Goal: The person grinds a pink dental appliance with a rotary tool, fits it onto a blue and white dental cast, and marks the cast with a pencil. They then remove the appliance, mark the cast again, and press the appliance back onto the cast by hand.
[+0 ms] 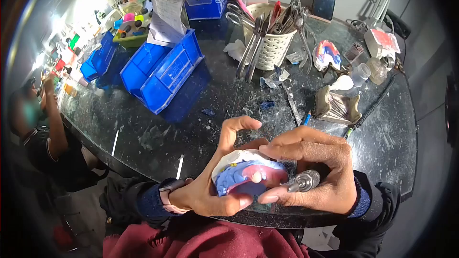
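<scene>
Above the table's front edge, my left hand (210,188) grips a dental model (232,174) with a white base, blue material and a pink part bearing one pale tooth. Its thumb presses the lower side and the index finger is raised behind the model. My right hand (325,172) is wrapped round a metal rotary handpiece (304,181), whose tip points left toward the model. Fingertips of that hand touch the model's right side. The far side of the model is hidden.
Blue bins (167,74) stand at the back left, and a white basket (272,50) of metal tools at the back centre. Another dental model (327,55), a tan holder (337,106) and a black coiled cord (375,102) lie right. A co-worker (43,129) sits far left.
</scene>
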### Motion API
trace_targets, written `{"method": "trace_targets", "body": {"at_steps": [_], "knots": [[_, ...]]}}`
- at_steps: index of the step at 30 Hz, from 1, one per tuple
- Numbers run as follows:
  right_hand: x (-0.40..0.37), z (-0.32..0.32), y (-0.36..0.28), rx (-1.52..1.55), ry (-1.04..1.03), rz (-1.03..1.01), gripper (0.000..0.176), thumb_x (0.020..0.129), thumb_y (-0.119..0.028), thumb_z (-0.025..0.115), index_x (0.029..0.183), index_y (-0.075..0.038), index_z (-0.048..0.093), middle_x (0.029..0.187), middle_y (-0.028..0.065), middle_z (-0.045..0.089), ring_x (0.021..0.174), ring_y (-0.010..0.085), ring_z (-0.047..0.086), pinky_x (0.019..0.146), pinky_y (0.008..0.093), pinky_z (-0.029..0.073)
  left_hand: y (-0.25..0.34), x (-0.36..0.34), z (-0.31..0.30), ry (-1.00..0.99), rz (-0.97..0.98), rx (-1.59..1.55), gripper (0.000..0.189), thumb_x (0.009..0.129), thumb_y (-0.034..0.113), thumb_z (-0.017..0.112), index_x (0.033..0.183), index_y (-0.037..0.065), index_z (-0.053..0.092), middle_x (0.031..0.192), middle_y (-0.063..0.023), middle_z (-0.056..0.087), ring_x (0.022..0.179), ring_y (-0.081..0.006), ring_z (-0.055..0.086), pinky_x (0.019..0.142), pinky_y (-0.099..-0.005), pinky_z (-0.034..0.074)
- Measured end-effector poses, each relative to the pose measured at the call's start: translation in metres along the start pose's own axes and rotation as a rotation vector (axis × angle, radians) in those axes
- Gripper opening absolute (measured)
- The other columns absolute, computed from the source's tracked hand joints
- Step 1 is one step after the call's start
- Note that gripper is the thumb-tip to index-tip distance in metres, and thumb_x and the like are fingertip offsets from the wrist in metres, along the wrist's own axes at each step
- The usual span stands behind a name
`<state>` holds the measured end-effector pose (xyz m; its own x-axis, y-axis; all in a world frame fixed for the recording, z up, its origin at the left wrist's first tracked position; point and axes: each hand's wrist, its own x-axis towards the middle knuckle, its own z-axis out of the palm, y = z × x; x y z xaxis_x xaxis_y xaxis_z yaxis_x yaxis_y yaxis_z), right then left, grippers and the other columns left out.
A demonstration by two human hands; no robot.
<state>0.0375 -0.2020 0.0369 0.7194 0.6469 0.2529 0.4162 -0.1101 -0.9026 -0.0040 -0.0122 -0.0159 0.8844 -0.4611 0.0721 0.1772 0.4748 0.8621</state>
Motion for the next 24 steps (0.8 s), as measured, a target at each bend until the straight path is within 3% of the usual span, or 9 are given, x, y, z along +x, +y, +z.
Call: {"method": "trace_targets", "body": {"at_steps": [4, 7, 10, 16, 19, 20, 24], "knots": [[-0.001, 0.001, 0.007, 0.097, -0.022, 0.040, 0.051, 0.060, -0.019, 0.083, 0.101, 0.003, 0.064, 0.094, 0.0133, 0.062, 0.081, 0.0165, 0.061, 0.070, 0.0270, 0.048, 0.001, -0.003, 0.004, 0.004, -0.035, 0.050, 0.094, 0.058, 0.008, 0.058, 0.127, 0.014, -0.005, 0.110, -0.0175, 0.048, 0.103, -0.0233, 0.051, 0.093, -0.0363, 0.037], [0.000, 0.003, -0.001, 0.313, -0.040, 0.308, 0.049, 0.063, -0.016, 0.081, 0.103, 0.004, 0.062, 0.095, 0.0138, 0.062, 0.086, 0.0185, 0.060, 0.077, 0.0299, 0.046, 0.002, -0.003, 0.000, -0.040, -0.069, 0.139, 0.092, 0.059, 0.008, 0.057, 0.127, 0.014, -0.004, 0.107, -0.0158, 0.050, 0.101, -0.0220, 0.052, 0.093, -0.0353, 0.036], [0.001, 0.002, -0.002, 0.335, -0.090, 0.318, 0.044, 0.066, -0.012, 0.077, 0.104, 0.005, 0.061, 0.096, 0.0143, 0.061, 0.089, 0.0185, 0.059, 0.078, 0.0283, 0.045, -0.003, -0.006, -0.002, -0.074, -0.030, 0.035, 0.088, 0.064, 0.008, 0.062, 0.126, 0.005, -0.001, 0.108, -0.0129, 0.049, 0.101, -0.0160, 0.047, 0.093, -0.0344, 0.034], [0.002, -0.004, -0.004, 0.296, -0.080, 0.309, 0.039, 0.070, -0.015, 0.073, 0.101, 0.006, 0.063, 0.091, 0.0142, 0.064, 0.086, 0.0189, 0.060, 0.078, 0.0285, 0.045, 0.009, -0.002, -0.006, -0.280, 0.020, 0.396, 0.087, 0.065, 0.010, 0.065, 0.125, 0.005, 0.003, 0.123, -0.0132, 0.040, 0.112, -0.0166, 0.039, 0.099, -0.0347, 0.026], [0.005, -0.009, -0.013, 0.373, 0.066, 0.523, 0.042, 0.070, -0.022, 0.072, 0.097, 0.009, 0.062, 0.086, 0.0140, 0.064, 0.078, 0.0175, 0.062, 0.073, 0.0267, 0.048, 0.001, -0.004, 0.008, -0.005, 0.015, 0.041, 0.092, 0.061, 0.016, 0.067, 0.127, 0.010, 0.004, 0.125, -0.0161, 0.041, 0.116, -0.0242, 0.042, 0.098, -0.0366, 0.029], [0.004, -0.012, -0.010, 0.350, 0.047, 0.433, 0.033, 0.075, -0.017, 0.072, 0.098, 0.006, 0.063, 0.079, 0.0048, 0.064, 0.072, 0.0066, 0.056, 0.065, 0.0211, 0.046, 0.002, -0.004, 0.010, 0.013, -0.005, -0.019, 0.085, 0.061, 0.020, 0.065, 0.125, 0.010, 0.010, 0.128, -0.0170, 0.037, 0.118, -0.0261, 0.040, 0.099, -0.0371, 0.029], [0.003, -0.006, -0.013, 0.356, 0.082, 0.440, 0.035, 0.074, -0.016, 0.073, 0.098, 0.006, 0.063, 0.081, 0.0062, 0.064, 0.075, 0.0075, 0.057, 0.068, 0.0213, 0.046, -0.005, -0.006, -0.004, -0.092, 0.083, 0.115, 0.078, 0.068, 0.010, 0.061, 0.125, 0.004, 0.008, 0.120, -0.0124, 0.031, 0.115, -0.0204, 0.038, 0.097, -0.0338, 0.030]]}}
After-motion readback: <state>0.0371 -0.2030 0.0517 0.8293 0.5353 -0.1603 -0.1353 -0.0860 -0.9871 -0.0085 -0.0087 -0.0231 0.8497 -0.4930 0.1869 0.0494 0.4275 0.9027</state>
